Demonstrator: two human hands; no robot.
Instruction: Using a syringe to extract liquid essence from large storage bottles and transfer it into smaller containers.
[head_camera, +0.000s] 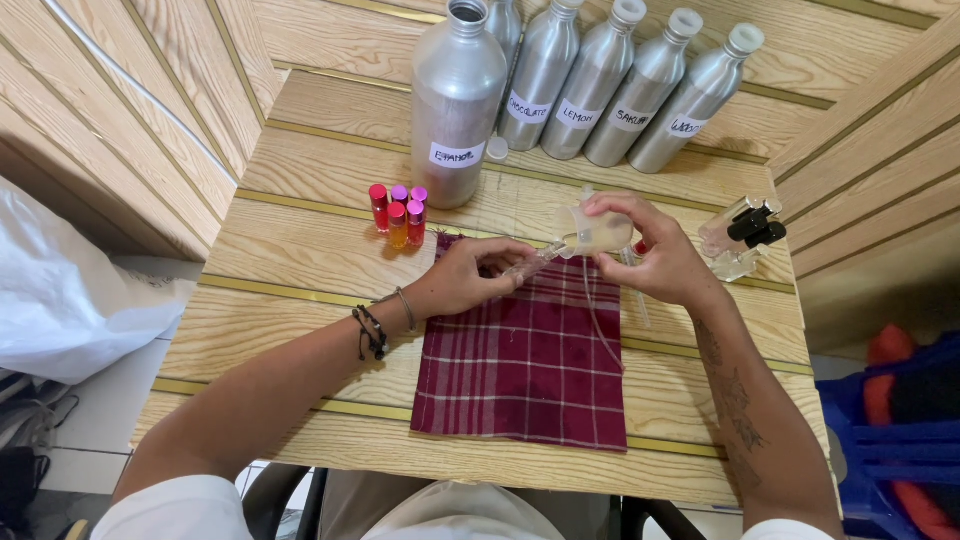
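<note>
My right hand (655, 255) holds a small clear measuring cup (597, 232) of pale yellowish liquid, tipped toward the left. My left hand (470, 275) grips a slim clear glass vial (535, 262), held slanted with its mouth at the cup's spout. Both hands hover over a dark red checked cloth (530, 365) spread on the wooden table (300, 250). A large open aluminium bottle (457, 100) with a white label stands just behind the hands.
Several capped aluminium bottles (600, 85) lean in a row at the back. Small roll-on vials (400, 212) with pink and red caps stand left of the cloth. Clear spray bottles with black tops (745, 235) lie at right. A white bag (70, 290) sits far left.
</note>
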